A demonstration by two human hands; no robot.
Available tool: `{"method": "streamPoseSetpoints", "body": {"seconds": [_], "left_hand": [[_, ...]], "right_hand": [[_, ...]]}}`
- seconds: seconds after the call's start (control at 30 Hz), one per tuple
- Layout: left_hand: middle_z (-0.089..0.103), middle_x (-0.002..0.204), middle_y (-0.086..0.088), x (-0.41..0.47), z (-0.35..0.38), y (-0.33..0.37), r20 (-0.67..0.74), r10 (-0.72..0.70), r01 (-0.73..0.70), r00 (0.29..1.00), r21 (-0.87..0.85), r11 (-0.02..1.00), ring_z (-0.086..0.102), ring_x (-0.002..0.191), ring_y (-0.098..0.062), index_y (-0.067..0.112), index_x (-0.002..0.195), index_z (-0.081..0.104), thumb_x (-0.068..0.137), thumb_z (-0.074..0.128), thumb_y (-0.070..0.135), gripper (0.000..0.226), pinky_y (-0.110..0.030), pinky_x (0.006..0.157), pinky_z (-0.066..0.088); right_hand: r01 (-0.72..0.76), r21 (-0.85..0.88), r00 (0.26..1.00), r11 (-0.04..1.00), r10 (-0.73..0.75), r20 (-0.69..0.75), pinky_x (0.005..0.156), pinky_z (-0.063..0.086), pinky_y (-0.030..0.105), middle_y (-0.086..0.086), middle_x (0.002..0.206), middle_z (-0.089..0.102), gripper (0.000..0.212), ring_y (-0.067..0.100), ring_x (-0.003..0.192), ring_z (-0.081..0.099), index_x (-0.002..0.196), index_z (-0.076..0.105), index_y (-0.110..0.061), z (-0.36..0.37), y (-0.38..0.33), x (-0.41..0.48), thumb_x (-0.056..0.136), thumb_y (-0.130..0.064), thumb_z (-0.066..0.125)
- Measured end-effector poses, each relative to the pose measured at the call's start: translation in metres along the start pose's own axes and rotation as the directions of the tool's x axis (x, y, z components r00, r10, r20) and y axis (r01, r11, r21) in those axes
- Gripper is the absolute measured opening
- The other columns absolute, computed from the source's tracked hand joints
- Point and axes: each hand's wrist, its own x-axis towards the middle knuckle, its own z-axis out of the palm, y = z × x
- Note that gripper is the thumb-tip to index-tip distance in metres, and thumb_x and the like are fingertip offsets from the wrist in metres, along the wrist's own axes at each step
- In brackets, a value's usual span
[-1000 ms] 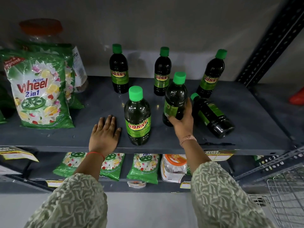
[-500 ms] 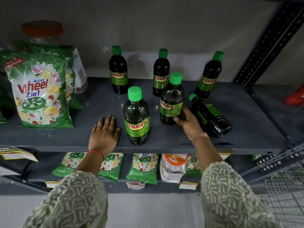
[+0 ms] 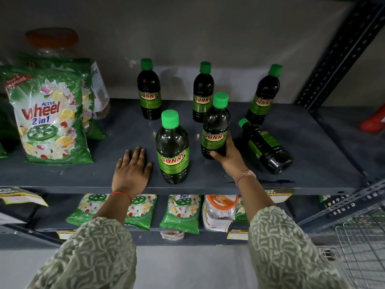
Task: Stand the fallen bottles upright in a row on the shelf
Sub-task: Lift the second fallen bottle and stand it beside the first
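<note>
Left hand (image 3: pixel 131 171) flat, fingers spread, on shelf (image 3: pixel 83 176) front edge. Front bottle (image 3: pixel 173 147) upright beside it. Right hand (image 3: pixel 228 157) clasps upright second bottle (image 3: pixel 214 130). Fallen bottle (image 3: pixel 265 146) lies right. Three bottles stand along back edge.

a dark grey metal shelf (image 3: pixel 125 130), bearing five green-capped bottles upright (image 3: pixel 174 149) (image 3: pixel 215 127) (image 3: pixel 149 90) (image 3: pixel 203 92) (image 3: pixel 263 95), a sixth bottle on its side (image 3: pixel 265 147) at right, detergent packets (image 3: pixel 49 117) leaning at left before a jar (image 3: pixel 52 41), and a left hand (image 3: pixel 131 172) flat on the front edge.
</note>
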Motion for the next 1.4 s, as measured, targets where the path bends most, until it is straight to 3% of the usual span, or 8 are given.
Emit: {"method": "streamPoseSetpoints", "body": {"seconds": [0.1,0.23,0.8,0.9,1.0,1.1,1.23,1.4], "left_hand": [[0.006,0.159,0.0,-0.001,0.0,-0.001,-0.006,0.002,-0.002,1.0,0.007,1.0,0.002,0.147,-0.024,0.017,0.147,0.007,0.096,0.021,0.039,0.057,-0.038,0.119,0.007],[0.009,0.159,-0.002,-0.002,-0.002,0.001,-0.01,0.005,-0.004,1.0,0.02,1.0,0.005,0.147,-0.025,0.016,0.147,0.01,0.096,0.023,0.038,0.057,-0.039,0.119,0.009],[0.004,0.159,-0.003,-0.003,-0.005,0.003,0.037,0.004,-0.004,0.999,-0.008,1.0,0.002,0.147,-0.026,0.014,0.147,0.007,0.097,0.021,0.037,0.057,-0.041,0.12,0.007],[0.007,0.159,-0.005,-0.002,-0.006,0.005,0.035,0.0,0.001,0.999,-0.03,1.0,0.004,0.146,-0.028,0.012,0.147,0.01,0.097,0.024,0.033,0.056,-0.042,0.12,0.008],[0.011,0.158,-0.008,-0.002,-0.005,0.012,0.025,-0.026,0.028,0.999,-0.07,0.997,0.007,0.145,-0.031,0.01,0.146,0.016,0.095,0.029,0.026,0.054,-0.045,0.119,0.01],[0.009,0.159,-0.008,-0.004,-0.001,0.019,0.011,-0.033,0.034,0.999,-0.036,0.999,0.005,0.145,-0.03,0.009,0.146,0.013,0.097,0.026,0.027,0.054,-0.044,0.118,0.009],[0.007,0.159,-0.006,-0.005,0.001,0.019,-0.001,-0.052,0.052,0.999,-0.014,0.999,0.004,0.146,-0.028,0.01,0.146,0.01,0.097,0.023,0.028,0.054,-0.043,0.118,0.008],[0.01,0.159,-0.007,-0.005,0.004,0.019,-0.037,-0.055,0.054,0.998,-0.01,0.998,0.007,0.146,-0.028,0.01,0.146,0.013,0.096,0.024,0.027,0.054,-0.042,0.118,0.01]], "right_hand": [[-0.037,0.003,0.99,0.999,0.037,-0.135,0.115,0.025,0.039,0.01,0.151,0.03,0.118,0.022,0.139,0.029,0.146,0.005,-0.015,0.015,-0.003,-0.003,0.059,-0.023,0.085],[-0.024,-0.145,0.945,0.989,-0.025,-0.325,0.089,0.044,0.031,0.02,0.119,0.06,0.075,0.033,0.112,0.056,0.118,0.048,-0.001,0.026,-0.013,-0.012,0.056,-0.02,0.086],[-0.059,-0.196,0.954,0.979,-0.003,-0.3,0.091,0.047,0.036,0.018,0.118,0.058,0.083,0.032,0.111,0.054,0.124,0.045,-0.005,0.032,-0.002,-0.09,0.06,-0.041,0.082],[-0.027,-0.126,0.956,0.992,-0.011,-0.292,0.115,0.025,0.042,0.016,0.151,0.026,0.109,0.029,0.14,0.023,0.144,0.019,-0.01,0.026,-0.004,-0.104,0.061,-0.043,0.08],[0.003,-0.29,0.874,0.957,-0.143,-0.465,0.117,-0.003,0.04,0.013,0.158,-0.004,0.109,0.026,0.145,-0.005,0.146,0.004,-0.01,-0.011,-0.016,-0.099,0.068,-0.063,0.06],[-0.157,-0.605,0.875,0.78,-0.175,-0.452,0.118,0.001,0.039,0.022,0.156,0.005,0.109,0.033,0.144,0.003,0.142,0.016,0.0,-0.072,-0.033,-0.055,0.067,-0.068,0.058],[-0.361,-0.696,0.932,0.62,0.272,-0.241,0.105,0.038,0.042,0.016,0.139,0.047,0.099,0.034,0.128,0.043,0.136,0.032,-0.008,-0.108,-0.04,-0.005,0.061,-0.055,0.076],[-0.391,-0.684,0.895,0.615,0.083,-0.438,0.095,0.038,0.039,0.016,0.12,0.061,0.065,0.033,0.113,0.054,0.115,0.054,-0.009,-0.086,-0.023,0.002,0.064,-0.043,0.077]]}}
